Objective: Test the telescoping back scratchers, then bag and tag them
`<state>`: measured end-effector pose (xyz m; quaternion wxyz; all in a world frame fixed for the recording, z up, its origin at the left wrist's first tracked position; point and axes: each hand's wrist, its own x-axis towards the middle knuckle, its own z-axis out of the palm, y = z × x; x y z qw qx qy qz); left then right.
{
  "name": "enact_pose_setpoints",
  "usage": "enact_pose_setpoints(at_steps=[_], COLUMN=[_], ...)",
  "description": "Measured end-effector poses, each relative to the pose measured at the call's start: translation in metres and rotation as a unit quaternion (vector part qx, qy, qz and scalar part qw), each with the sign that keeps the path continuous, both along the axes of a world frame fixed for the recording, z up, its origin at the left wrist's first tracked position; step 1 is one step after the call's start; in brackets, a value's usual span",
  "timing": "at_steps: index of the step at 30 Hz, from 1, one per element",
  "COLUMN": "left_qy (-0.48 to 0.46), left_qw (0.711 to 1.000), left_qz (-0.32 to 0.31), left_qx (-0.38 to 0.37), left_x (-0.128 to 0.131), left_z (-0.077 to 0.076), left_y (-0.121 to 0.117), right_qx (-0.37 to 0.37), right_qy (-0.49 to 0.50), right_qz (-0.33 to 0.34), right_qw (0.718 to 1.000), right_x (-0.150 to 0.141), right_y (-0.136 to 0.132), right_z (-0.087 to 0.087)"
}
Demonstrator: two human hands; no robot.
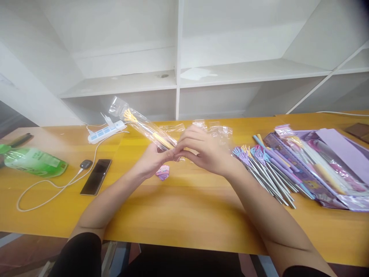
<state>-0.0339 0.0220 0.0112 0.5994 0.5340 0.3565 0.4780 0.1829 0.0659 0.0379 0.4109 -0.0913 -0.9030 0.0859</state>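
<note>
A yellow back scratcher point(158, 139) with a small hand-shaped head lies inside a long clear plastic bag point(117, 107), tilted up toward the left above the table. My left hand point(150, 162) is closed around the bag's lower end. At that same end, my right hand point(203, 148) pinches with thumb and fingers; the exact spot it grips is partly hidden. Below my hands sits a small stack of pink and purple cards point(163, 172). Behind my right hand lie more clear plastic bags point(221, 132).
Loose back scratchers point(268, 177) with metal rods are piled at right, beside a purple box point(336, 144) holding bagged ones. On the left are a phone point(96, 177), a white cable, a power strip point(106, 132) and a green bottle point(34, 161). White shelving point(178, 57) stands behind the table.
</note>
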Motion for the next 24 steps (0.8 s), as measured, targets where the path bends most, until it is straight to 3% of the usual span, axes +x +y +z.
enact_pose_setpoints(at_steps=[6, 14, 19, 24], left_qy=[0.014, 0.051, 0.029, 0.046], left_qw=[0.998, 0.998, 0.999, 0.997], left_qz=[-0.019, 0.005, 0.006, 0.002], left_qx=[0.055, 0.032, 0.042, 0.063], left_x=[-0.003, -0.003, -0.004, -0.009], left_z=[0.002, -0.001, -0.002, 0.002], left_y=[0.002, 0.000, 0.002, 0.002], right_qx=[-0.084, -0.160, -0.266, -0.296], right_qy=[0.006, 0.016, 0.071, -0.018], right_qz=[-0.042, -0.039, -0.040, -0.033], right_qw=[0.996, 0.986, 0.960, 0.954], right_x=[0.002, 0.002, -0.002, -0.006], right_y=[-0.010, -0.011, -0.008, -0.003], right_z=[0.005, 0.004, -0.003, -0.007])
